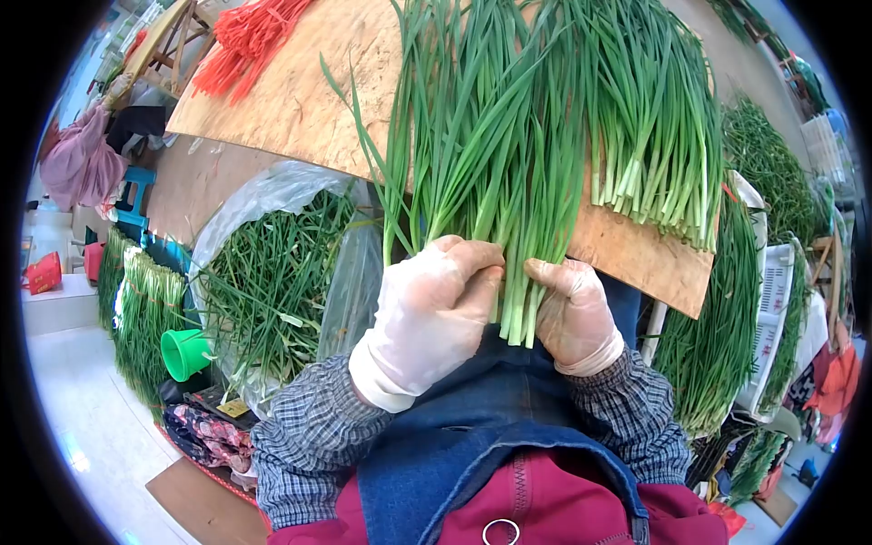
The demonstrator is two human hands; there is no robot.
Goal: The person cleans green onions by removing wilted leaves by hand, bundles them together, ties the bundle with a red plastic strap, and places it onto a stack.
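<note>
Long green garlic chives [516, 300] stretch over the edge of a wooden board [336, 91], their pale stem ends toward me. My left hand [434, 304], in a thin whitish glove, is closed around stems on the left side, its thumb and forefinger together. On the right side of the same stems, my right hand [574, 309], gloved too, is closed with its thumb against them. Part of the stems is hidden behind my left fingers. A neater layer of chives [649, 136] lies on the board at the right, stem ends lined up.
Red ties [250, 45] lie at the board's far left. Below left stands a clear plastic bag [232, 204] of loose green leaves, beside a green bucket [185, 354] and standing chive bundles [150, 318]. More chives [708, 327] hang at the right near a white crate [772, 304].
</note>
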